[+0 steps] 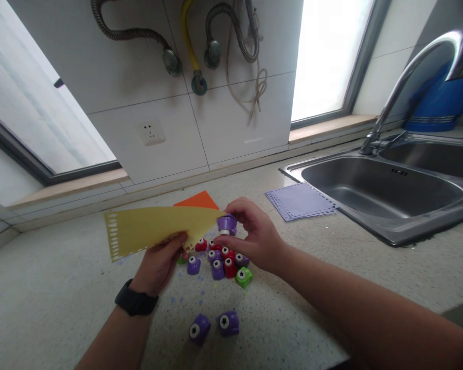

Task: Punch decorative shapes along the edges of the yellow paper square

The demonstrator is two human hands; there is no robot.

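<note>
My left hand (160, 264) grips a sheet of yellow paper (150, 226) by its lower edge, thumb on top. A row of punched holes runs down the sheet's left end. My right hand (254, 231) is closed around a purple craft punch (226, 224), thumb below and fingers above, at the paper's right corner. How far the paper sits inside the punch I cannot tell. Below the hands several purple, red and green punches stand in a cluster, among them a green punch (244, 277) and a red punch (229, 267). Nearer me are two purple punches (228, 322).
An orange sheet (202, 199) lies behind the yellow paper. Purple sheets with punched borders (301, 200) are stacked beside the steel sink (374, 180). Over the sink curves a faucet (412, 56), with a blue container (435, 103) behind. Small paper bits dot the speckled counter (61, 298).
</note>
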